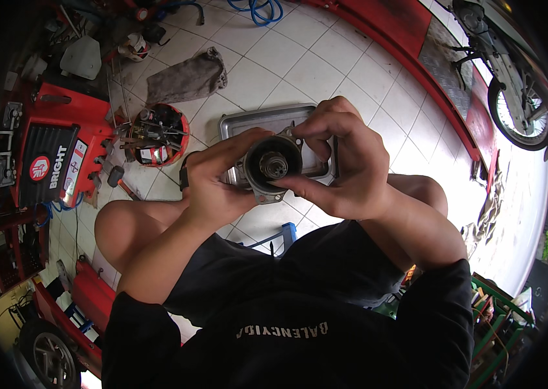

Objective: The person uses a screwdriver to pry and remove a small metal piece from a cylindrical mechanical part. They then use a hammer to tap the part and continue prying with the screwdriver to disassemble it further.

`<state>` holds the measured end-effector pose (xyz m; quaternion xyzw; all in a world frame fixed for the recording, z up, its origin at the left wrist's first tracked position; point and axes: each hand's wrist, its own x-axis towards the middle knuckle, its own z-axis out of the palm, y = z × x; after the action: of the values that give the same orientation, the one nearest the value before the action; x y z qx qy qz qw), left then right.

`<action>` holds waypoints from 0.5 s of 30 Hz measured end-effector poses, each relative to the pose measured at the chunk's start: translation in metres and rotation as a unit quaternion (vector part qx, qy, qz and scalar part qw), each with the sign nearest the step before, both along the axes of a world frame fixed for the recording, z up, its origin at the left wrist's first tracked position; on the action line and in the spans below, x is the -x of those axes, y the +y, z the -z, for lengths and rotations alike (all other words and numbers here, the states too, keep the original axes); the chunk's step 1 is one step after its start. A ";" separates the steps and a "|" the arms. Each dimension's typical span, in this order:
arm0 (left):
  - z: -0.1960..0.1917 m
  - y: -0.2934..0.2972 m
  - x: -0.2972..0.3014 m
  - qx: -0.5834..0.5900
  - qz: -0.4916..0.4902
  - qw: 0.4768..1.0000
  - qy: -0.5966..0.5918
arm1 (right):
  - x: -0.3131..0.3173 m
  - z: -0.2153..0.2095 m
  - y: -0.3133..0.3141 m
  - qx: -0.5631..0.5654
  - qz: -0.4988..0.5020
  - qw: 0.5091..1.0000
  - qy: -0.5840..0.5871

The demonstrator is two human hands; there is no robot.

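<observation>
Flanged cylindrical housing [260, 176] over grey metal tray [266, 111], splined shaft [276, 165] inside (seen end-on), left hand [221, 172] clamped around housing, right hand [346, 159] pinching its rim, red tool bucket [185, 127] left of tray.

1. Ctr of frame: my L hand [217, 172] grips a round metal housing [267, 197] along its left side.
2. Just R of ctr: my R hand [355, 162] has its thumb on the lower-right rim, index finger bent at the upper-right lug.
3. Splined shaft [274, 166] shows approx. mid-bore.
4. Grey tray [261, 111] partly hidden behind both hands.
5. Upper left: grey cloth [186, 76], red tub [186, 133] w/ tools, hammer [116, 176] nearby.
6. Upper right: spoked wheel [496, 107].
</observation>
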<state>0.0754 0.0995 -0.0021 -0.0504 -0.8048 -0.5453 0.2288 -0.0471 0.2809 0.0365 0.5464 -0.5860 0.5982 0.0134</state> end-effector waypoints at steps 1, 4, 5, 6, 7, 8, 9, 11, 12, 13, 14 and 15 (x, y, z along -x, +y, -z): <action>0.000 0.000 0.000 -0.001 -0.001 1.000 -0.001 | 0.000 0.000 0.000 -0.001 0.001 1.000 0.003; 0.000 0.001 0.000 -0.007 -0.002 1.000 -0.001 | -0.001 -0.002 0.000 -0.009 0.013 1.000 -0.006; -0.001 0.001 0.000 -0.008 -0.003 1.000 0.000 | -0.004 -0.004 0.001 -0.015 0.023 0.999 -0.021; -0.001 0.002 0.000 -0.008 -0.003 1.000 0.000 | -0.005 -0.005 0.002 -0.021 0.033 0.999 -0.035; -0.001 0.002 0.000 -0.007 -0.003 1.000 0.000 | -0.005 -0.005 0.003 -0.020 0.033 0.999 -0.035; -0.001 0.002 0.000 -0.007 -0.003 1.000 0.000 | -0.005 -0.005 0.003 -0.018 0.033 0.999 -0.036; 0.000 0.002 0.000 -0.009 -0.003 1.000 -0.001 | -0.005 -0.005 0.002 -0.016 0.033 0.999 -0.037; 0.002 0.001 0.000 -0.013 -0.004 1.000 -0.001 | -0.004 -0.003 0.001 -0.018 0.032 0.999 -0.031; 0.001 0.001 0.000 -0.014 0.001 1.000 0.000 | -0.004 -0.003 0.001 -0.018 0.032 0.999 -0.027; -0.001 0.000 0.000 -0.014 0.005 1.000 0.002 | -0.003 -0.005 0.002 -0.019 0.018 0.999 -0.037; -0.002 -0.001 0.000 -0.015 0.009 1.000 0.003 | -0.002 -0.007 0.002 -0.021 0.004 0.999 -0.047; -0.005 -0.003 -0.001 -0.012 -0.008 1.000 -0.002 | -0.001 -0.008 0.003 -0.023 -0.010 0.998 -0.058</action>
<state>0.0761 0.0967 0.0031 -0.0406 -0.7988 -0.5535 0.2322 -0.0457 0.2843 0.0444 0.5169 -0.5938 0.6154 -0.0386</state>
